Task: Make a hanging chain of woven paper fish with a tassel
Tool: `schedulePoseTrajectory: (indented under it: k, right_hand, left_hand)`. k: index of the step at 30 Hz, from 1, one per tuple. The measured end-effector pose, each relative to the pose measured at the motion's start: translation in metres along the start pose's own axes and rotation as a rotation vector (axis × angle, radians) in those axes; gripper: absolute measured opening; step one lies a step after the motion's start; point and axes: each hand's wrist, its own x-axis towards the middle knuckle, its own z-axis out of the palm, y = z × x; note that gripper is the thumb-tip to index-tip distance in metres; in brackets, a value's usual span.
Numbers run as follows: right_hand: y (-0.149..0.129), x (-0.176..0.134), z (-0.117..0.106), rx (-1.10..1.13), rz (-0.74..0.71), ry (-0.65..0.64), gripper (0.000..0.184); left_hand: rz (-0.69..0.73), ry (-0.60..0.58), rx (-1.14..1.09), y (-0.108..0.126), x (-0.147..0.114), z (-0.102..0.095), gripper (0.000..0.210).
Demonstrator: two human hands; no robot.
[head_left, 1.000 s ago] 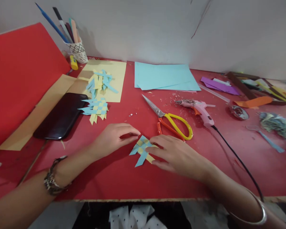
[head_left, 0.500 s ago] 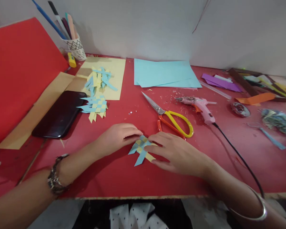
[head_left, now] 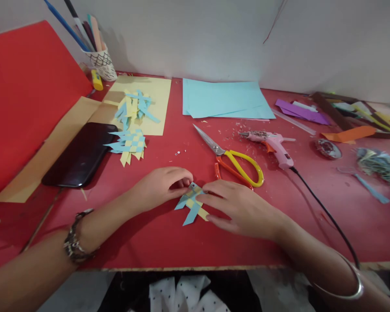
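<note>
A small woven paper fish (head_left: 192, 203) in blue and yellow strips lies on the red table in front of me, with a small round eye (head_left: 193, 185) near its top corner. My left hand (head_left: 169, 184) is curled, its fingertips against the fish's upper left edge beside the eye. From the other side, my right hand (head_left: 237, 208) grips the fish, fingers over its right edge and thumb at a yellow strip. The right hand covers part of the fish. Scissors (head_left: 230, 158) with yellow and orange handles lie just beyond my right hand.
A pink glue gun (head_left: 269, 145) with a black cord lies to the right. Another woven fish (head_left: 133, 145) and paper strips (head_left: 138, 106) are at the left, beside a black phone (head_left: 79, 156). Blue sheets (head_left: 224, 99) lie at the back, near a pen cup (head_left: 102, 65).
My left fingertips have lifted slightly off the fish's top corner, and the eye there now shows. The right hand stays almost in place on the fish.
</note>
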Motion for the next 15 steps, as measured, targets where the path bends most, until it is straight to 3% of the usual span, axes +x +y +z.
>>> schedulePoseTrajectory:
  k: [6, 15]
  right_hand:
    - [0.0017, 0.0027, 0.0066, -0.034, 0.036, 0.169, 0.03]
    - [0.0023, 0.0081, 0.0106, -0.183, -0.039, 0.17, 0.032]
  left_hand:
    - [0.038, 0.0, 0.039, -0.0021, -0.0019, 0.0009, 0.017]
    - [0.078, -0.002, 0.194, -0.0005, 0.0001, -0.0034, 0.021]
